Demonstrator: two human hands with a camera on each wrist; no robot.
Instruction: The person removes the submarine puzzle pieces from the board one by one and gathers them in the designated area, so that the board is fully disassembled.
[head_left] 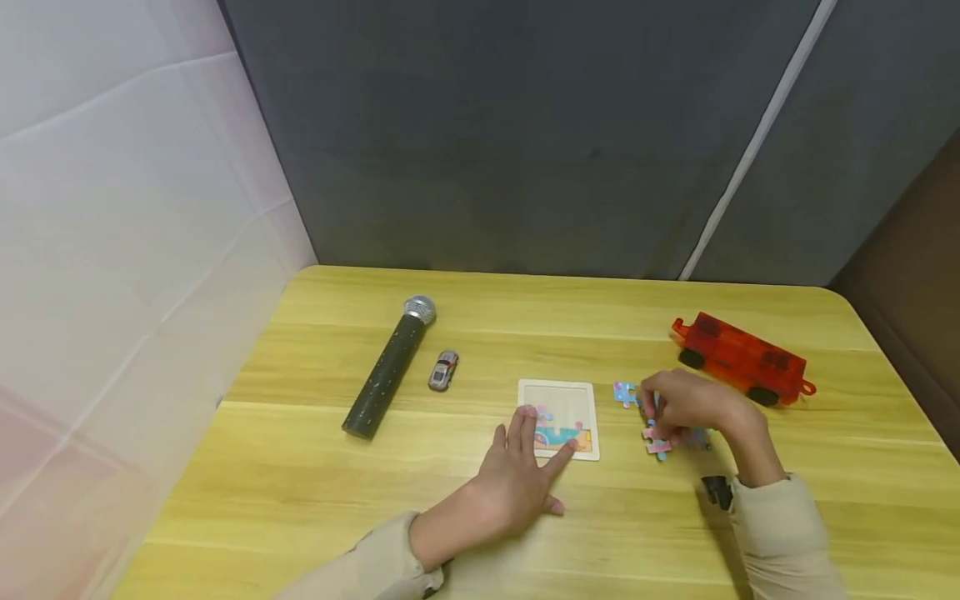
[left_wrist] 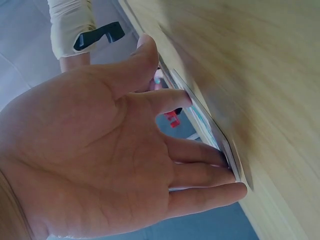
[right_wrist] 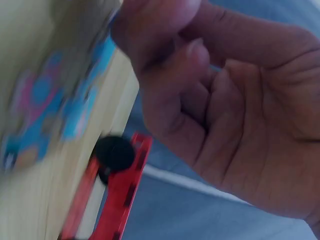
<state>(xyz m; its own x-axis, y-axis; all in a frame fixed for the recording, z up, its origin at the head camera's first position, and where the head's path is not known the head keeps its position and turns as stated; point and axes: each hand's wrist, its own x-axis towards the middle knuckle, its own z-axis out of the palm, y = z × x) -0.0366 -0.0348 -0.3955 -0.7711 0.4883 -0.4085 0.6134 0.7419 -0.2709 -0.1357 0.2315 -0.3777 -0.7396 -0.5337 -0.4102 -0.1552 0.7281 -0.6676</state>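
Left hand (head_left: 517,475): fingers flat, pressing the tray (head_left: 558,418) onto the bench (head_left: 300,467).
Right hand (head_left: 686,408): fingers curled, pinching a piece (head_left: 651,408) right of the tray.
Piece: probably light, thin, stiff; best pinched by its edges.

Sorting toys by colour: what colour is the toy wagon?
Translucent red toy wagon with black wheels, clearest in the head view.

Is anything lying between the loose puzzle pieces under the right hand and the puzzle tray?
Nothing visible does. Bare table separates the loose puzzle pieces at the right hand from the puzzle tray. The left hand covers the tray's near-left corner.
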